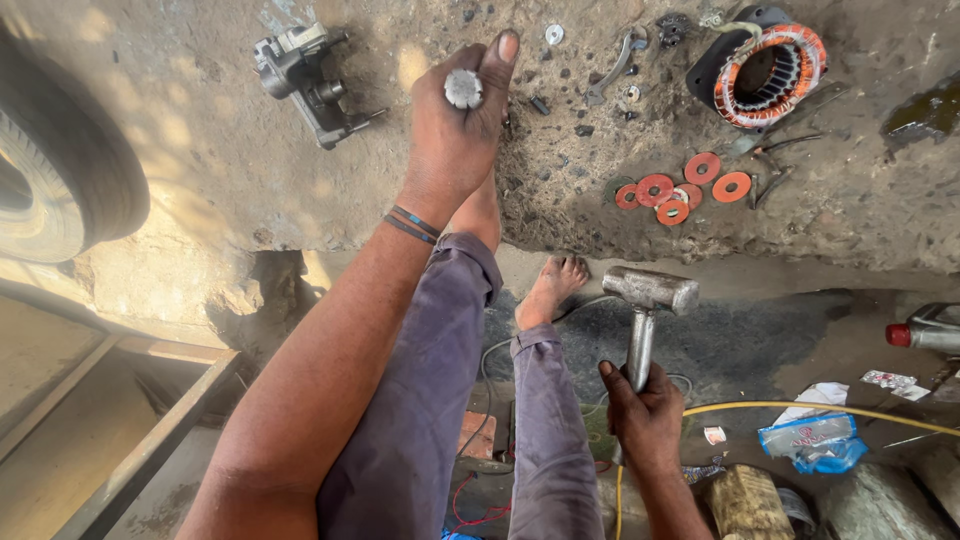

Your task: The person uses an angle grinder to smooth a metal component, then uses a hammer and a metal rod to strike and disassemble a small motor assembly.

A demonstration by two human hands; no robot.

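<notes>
Left hand [455, 125] fisted around one steel shaft [463, 88], arm stretched over the dirt ledge. Right hand [645, 415] wrapped tight on one hammer [648, 305], head up. Five orange washers [680, 190], one wound stator [770, 68], one grey casting [305, 75]. Blue plastic packet [815, 440] lower right.

Bare dusty ground lies open between the grey metal casting [305, 75] and the left hand [455, 125]. To that hand's right, scattered bolts, a spanner [612, 68], red washers [680, 188] and the motor stator [770, 70] crowd the ground. A tyre [60, 170] blocks the far left.
</notes>
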